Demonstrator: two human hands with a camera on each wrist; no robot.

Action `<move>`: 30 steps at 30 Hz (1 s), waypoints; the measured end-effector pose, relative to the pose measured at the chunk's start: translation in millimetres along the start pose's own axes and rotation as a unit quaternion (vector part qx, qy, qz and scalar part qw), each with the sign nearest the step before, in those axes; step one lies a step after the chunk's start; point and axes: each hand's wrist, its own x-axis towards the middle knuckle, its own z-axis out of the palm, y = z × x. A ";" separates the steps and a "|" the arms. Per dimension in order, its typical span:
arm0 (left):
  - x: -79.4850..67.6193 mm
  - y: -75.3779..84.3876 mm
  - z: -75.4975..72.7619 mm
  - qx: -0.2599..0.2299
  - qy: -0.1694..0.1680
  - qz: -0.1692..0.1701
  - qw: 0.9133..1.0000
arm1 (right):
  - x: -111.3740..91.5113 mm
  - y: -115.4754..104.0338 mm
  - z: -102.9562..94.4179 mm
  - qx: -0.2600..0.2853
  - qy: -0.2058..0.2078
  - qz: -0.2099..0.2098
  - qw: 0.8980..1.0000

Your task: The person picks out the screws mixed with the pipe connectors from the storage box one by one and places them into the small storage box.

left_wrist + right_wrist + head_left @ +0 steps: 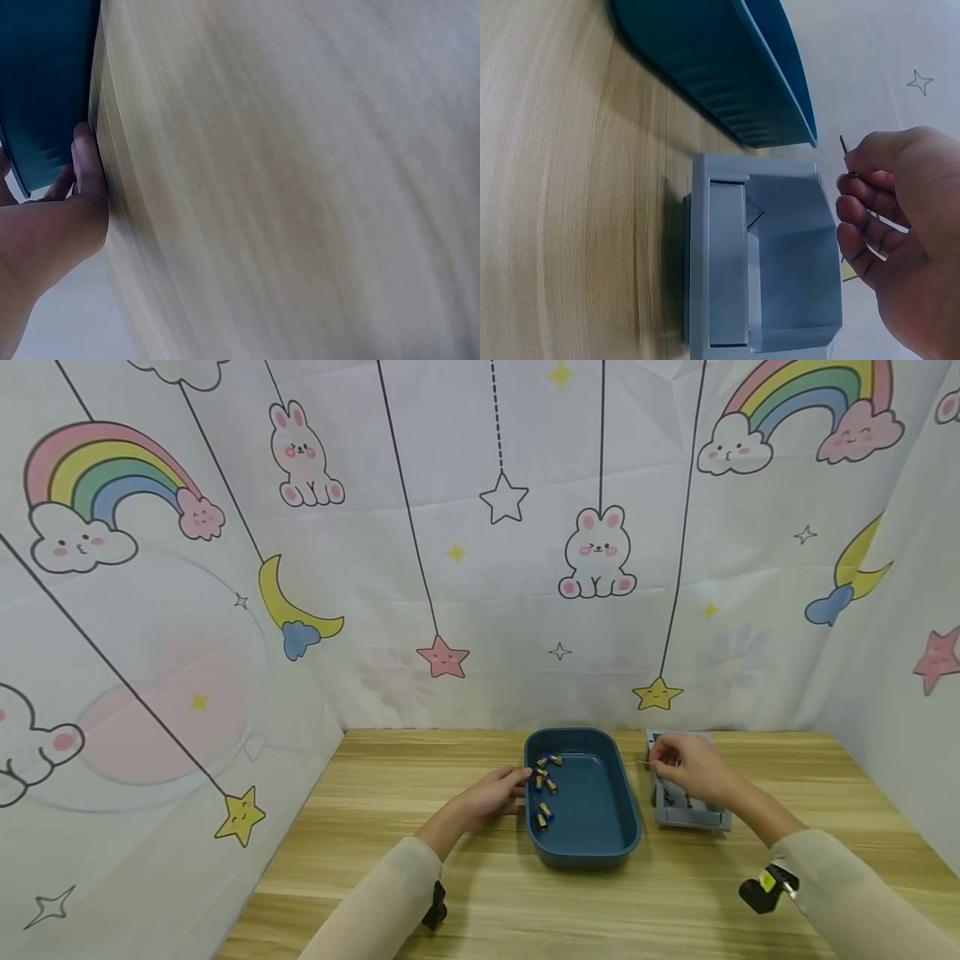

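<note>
My left hand (pixel 491 793) grips the left wall of a dark blue plastic tray (pixel 592 810), thumb at the rim and fingers along the outside. Several small brass fittings with blue ends (pixel 551 785) lie along the tray's left side. Over a grey plastic box (pixel 693 818), my right hand (pixel 693 768) pinches a thin screw (pixel 844 144) between thumb and index finger, its point sticking out toward the tray. Another dark screw (pixel 756 221) shows inside the grey box in the right wrist view. The left wrist view shows the left fingers (pixel 90 161) against the tray's outer wall.
Tray and box stand side by side on a wood-grain table (pixel 382 785), with a narrow gap between them. A white printed curtain (pixel 525 610) closes off the back and sides of the table.
</note>
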 end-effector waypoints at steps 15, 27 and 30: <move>-0.8 0.4 1.6 -0.002 0.000 -0.003 1.000 | -2.3 6.6 -4.4 -0.001 0.000 0.007 1.000; 0.8 -0.6 0.5 -0.007 -0.001 -0.003 1.000 | -5.4 11.6 -10.8 0.003 -0.002 0.018 1.000; 0.8 -0.7 -0.4 -0.010 -0.002 -0.003 1.000 | -6.3 13.3 -11.2 -0.002 0.002 0.018 1.000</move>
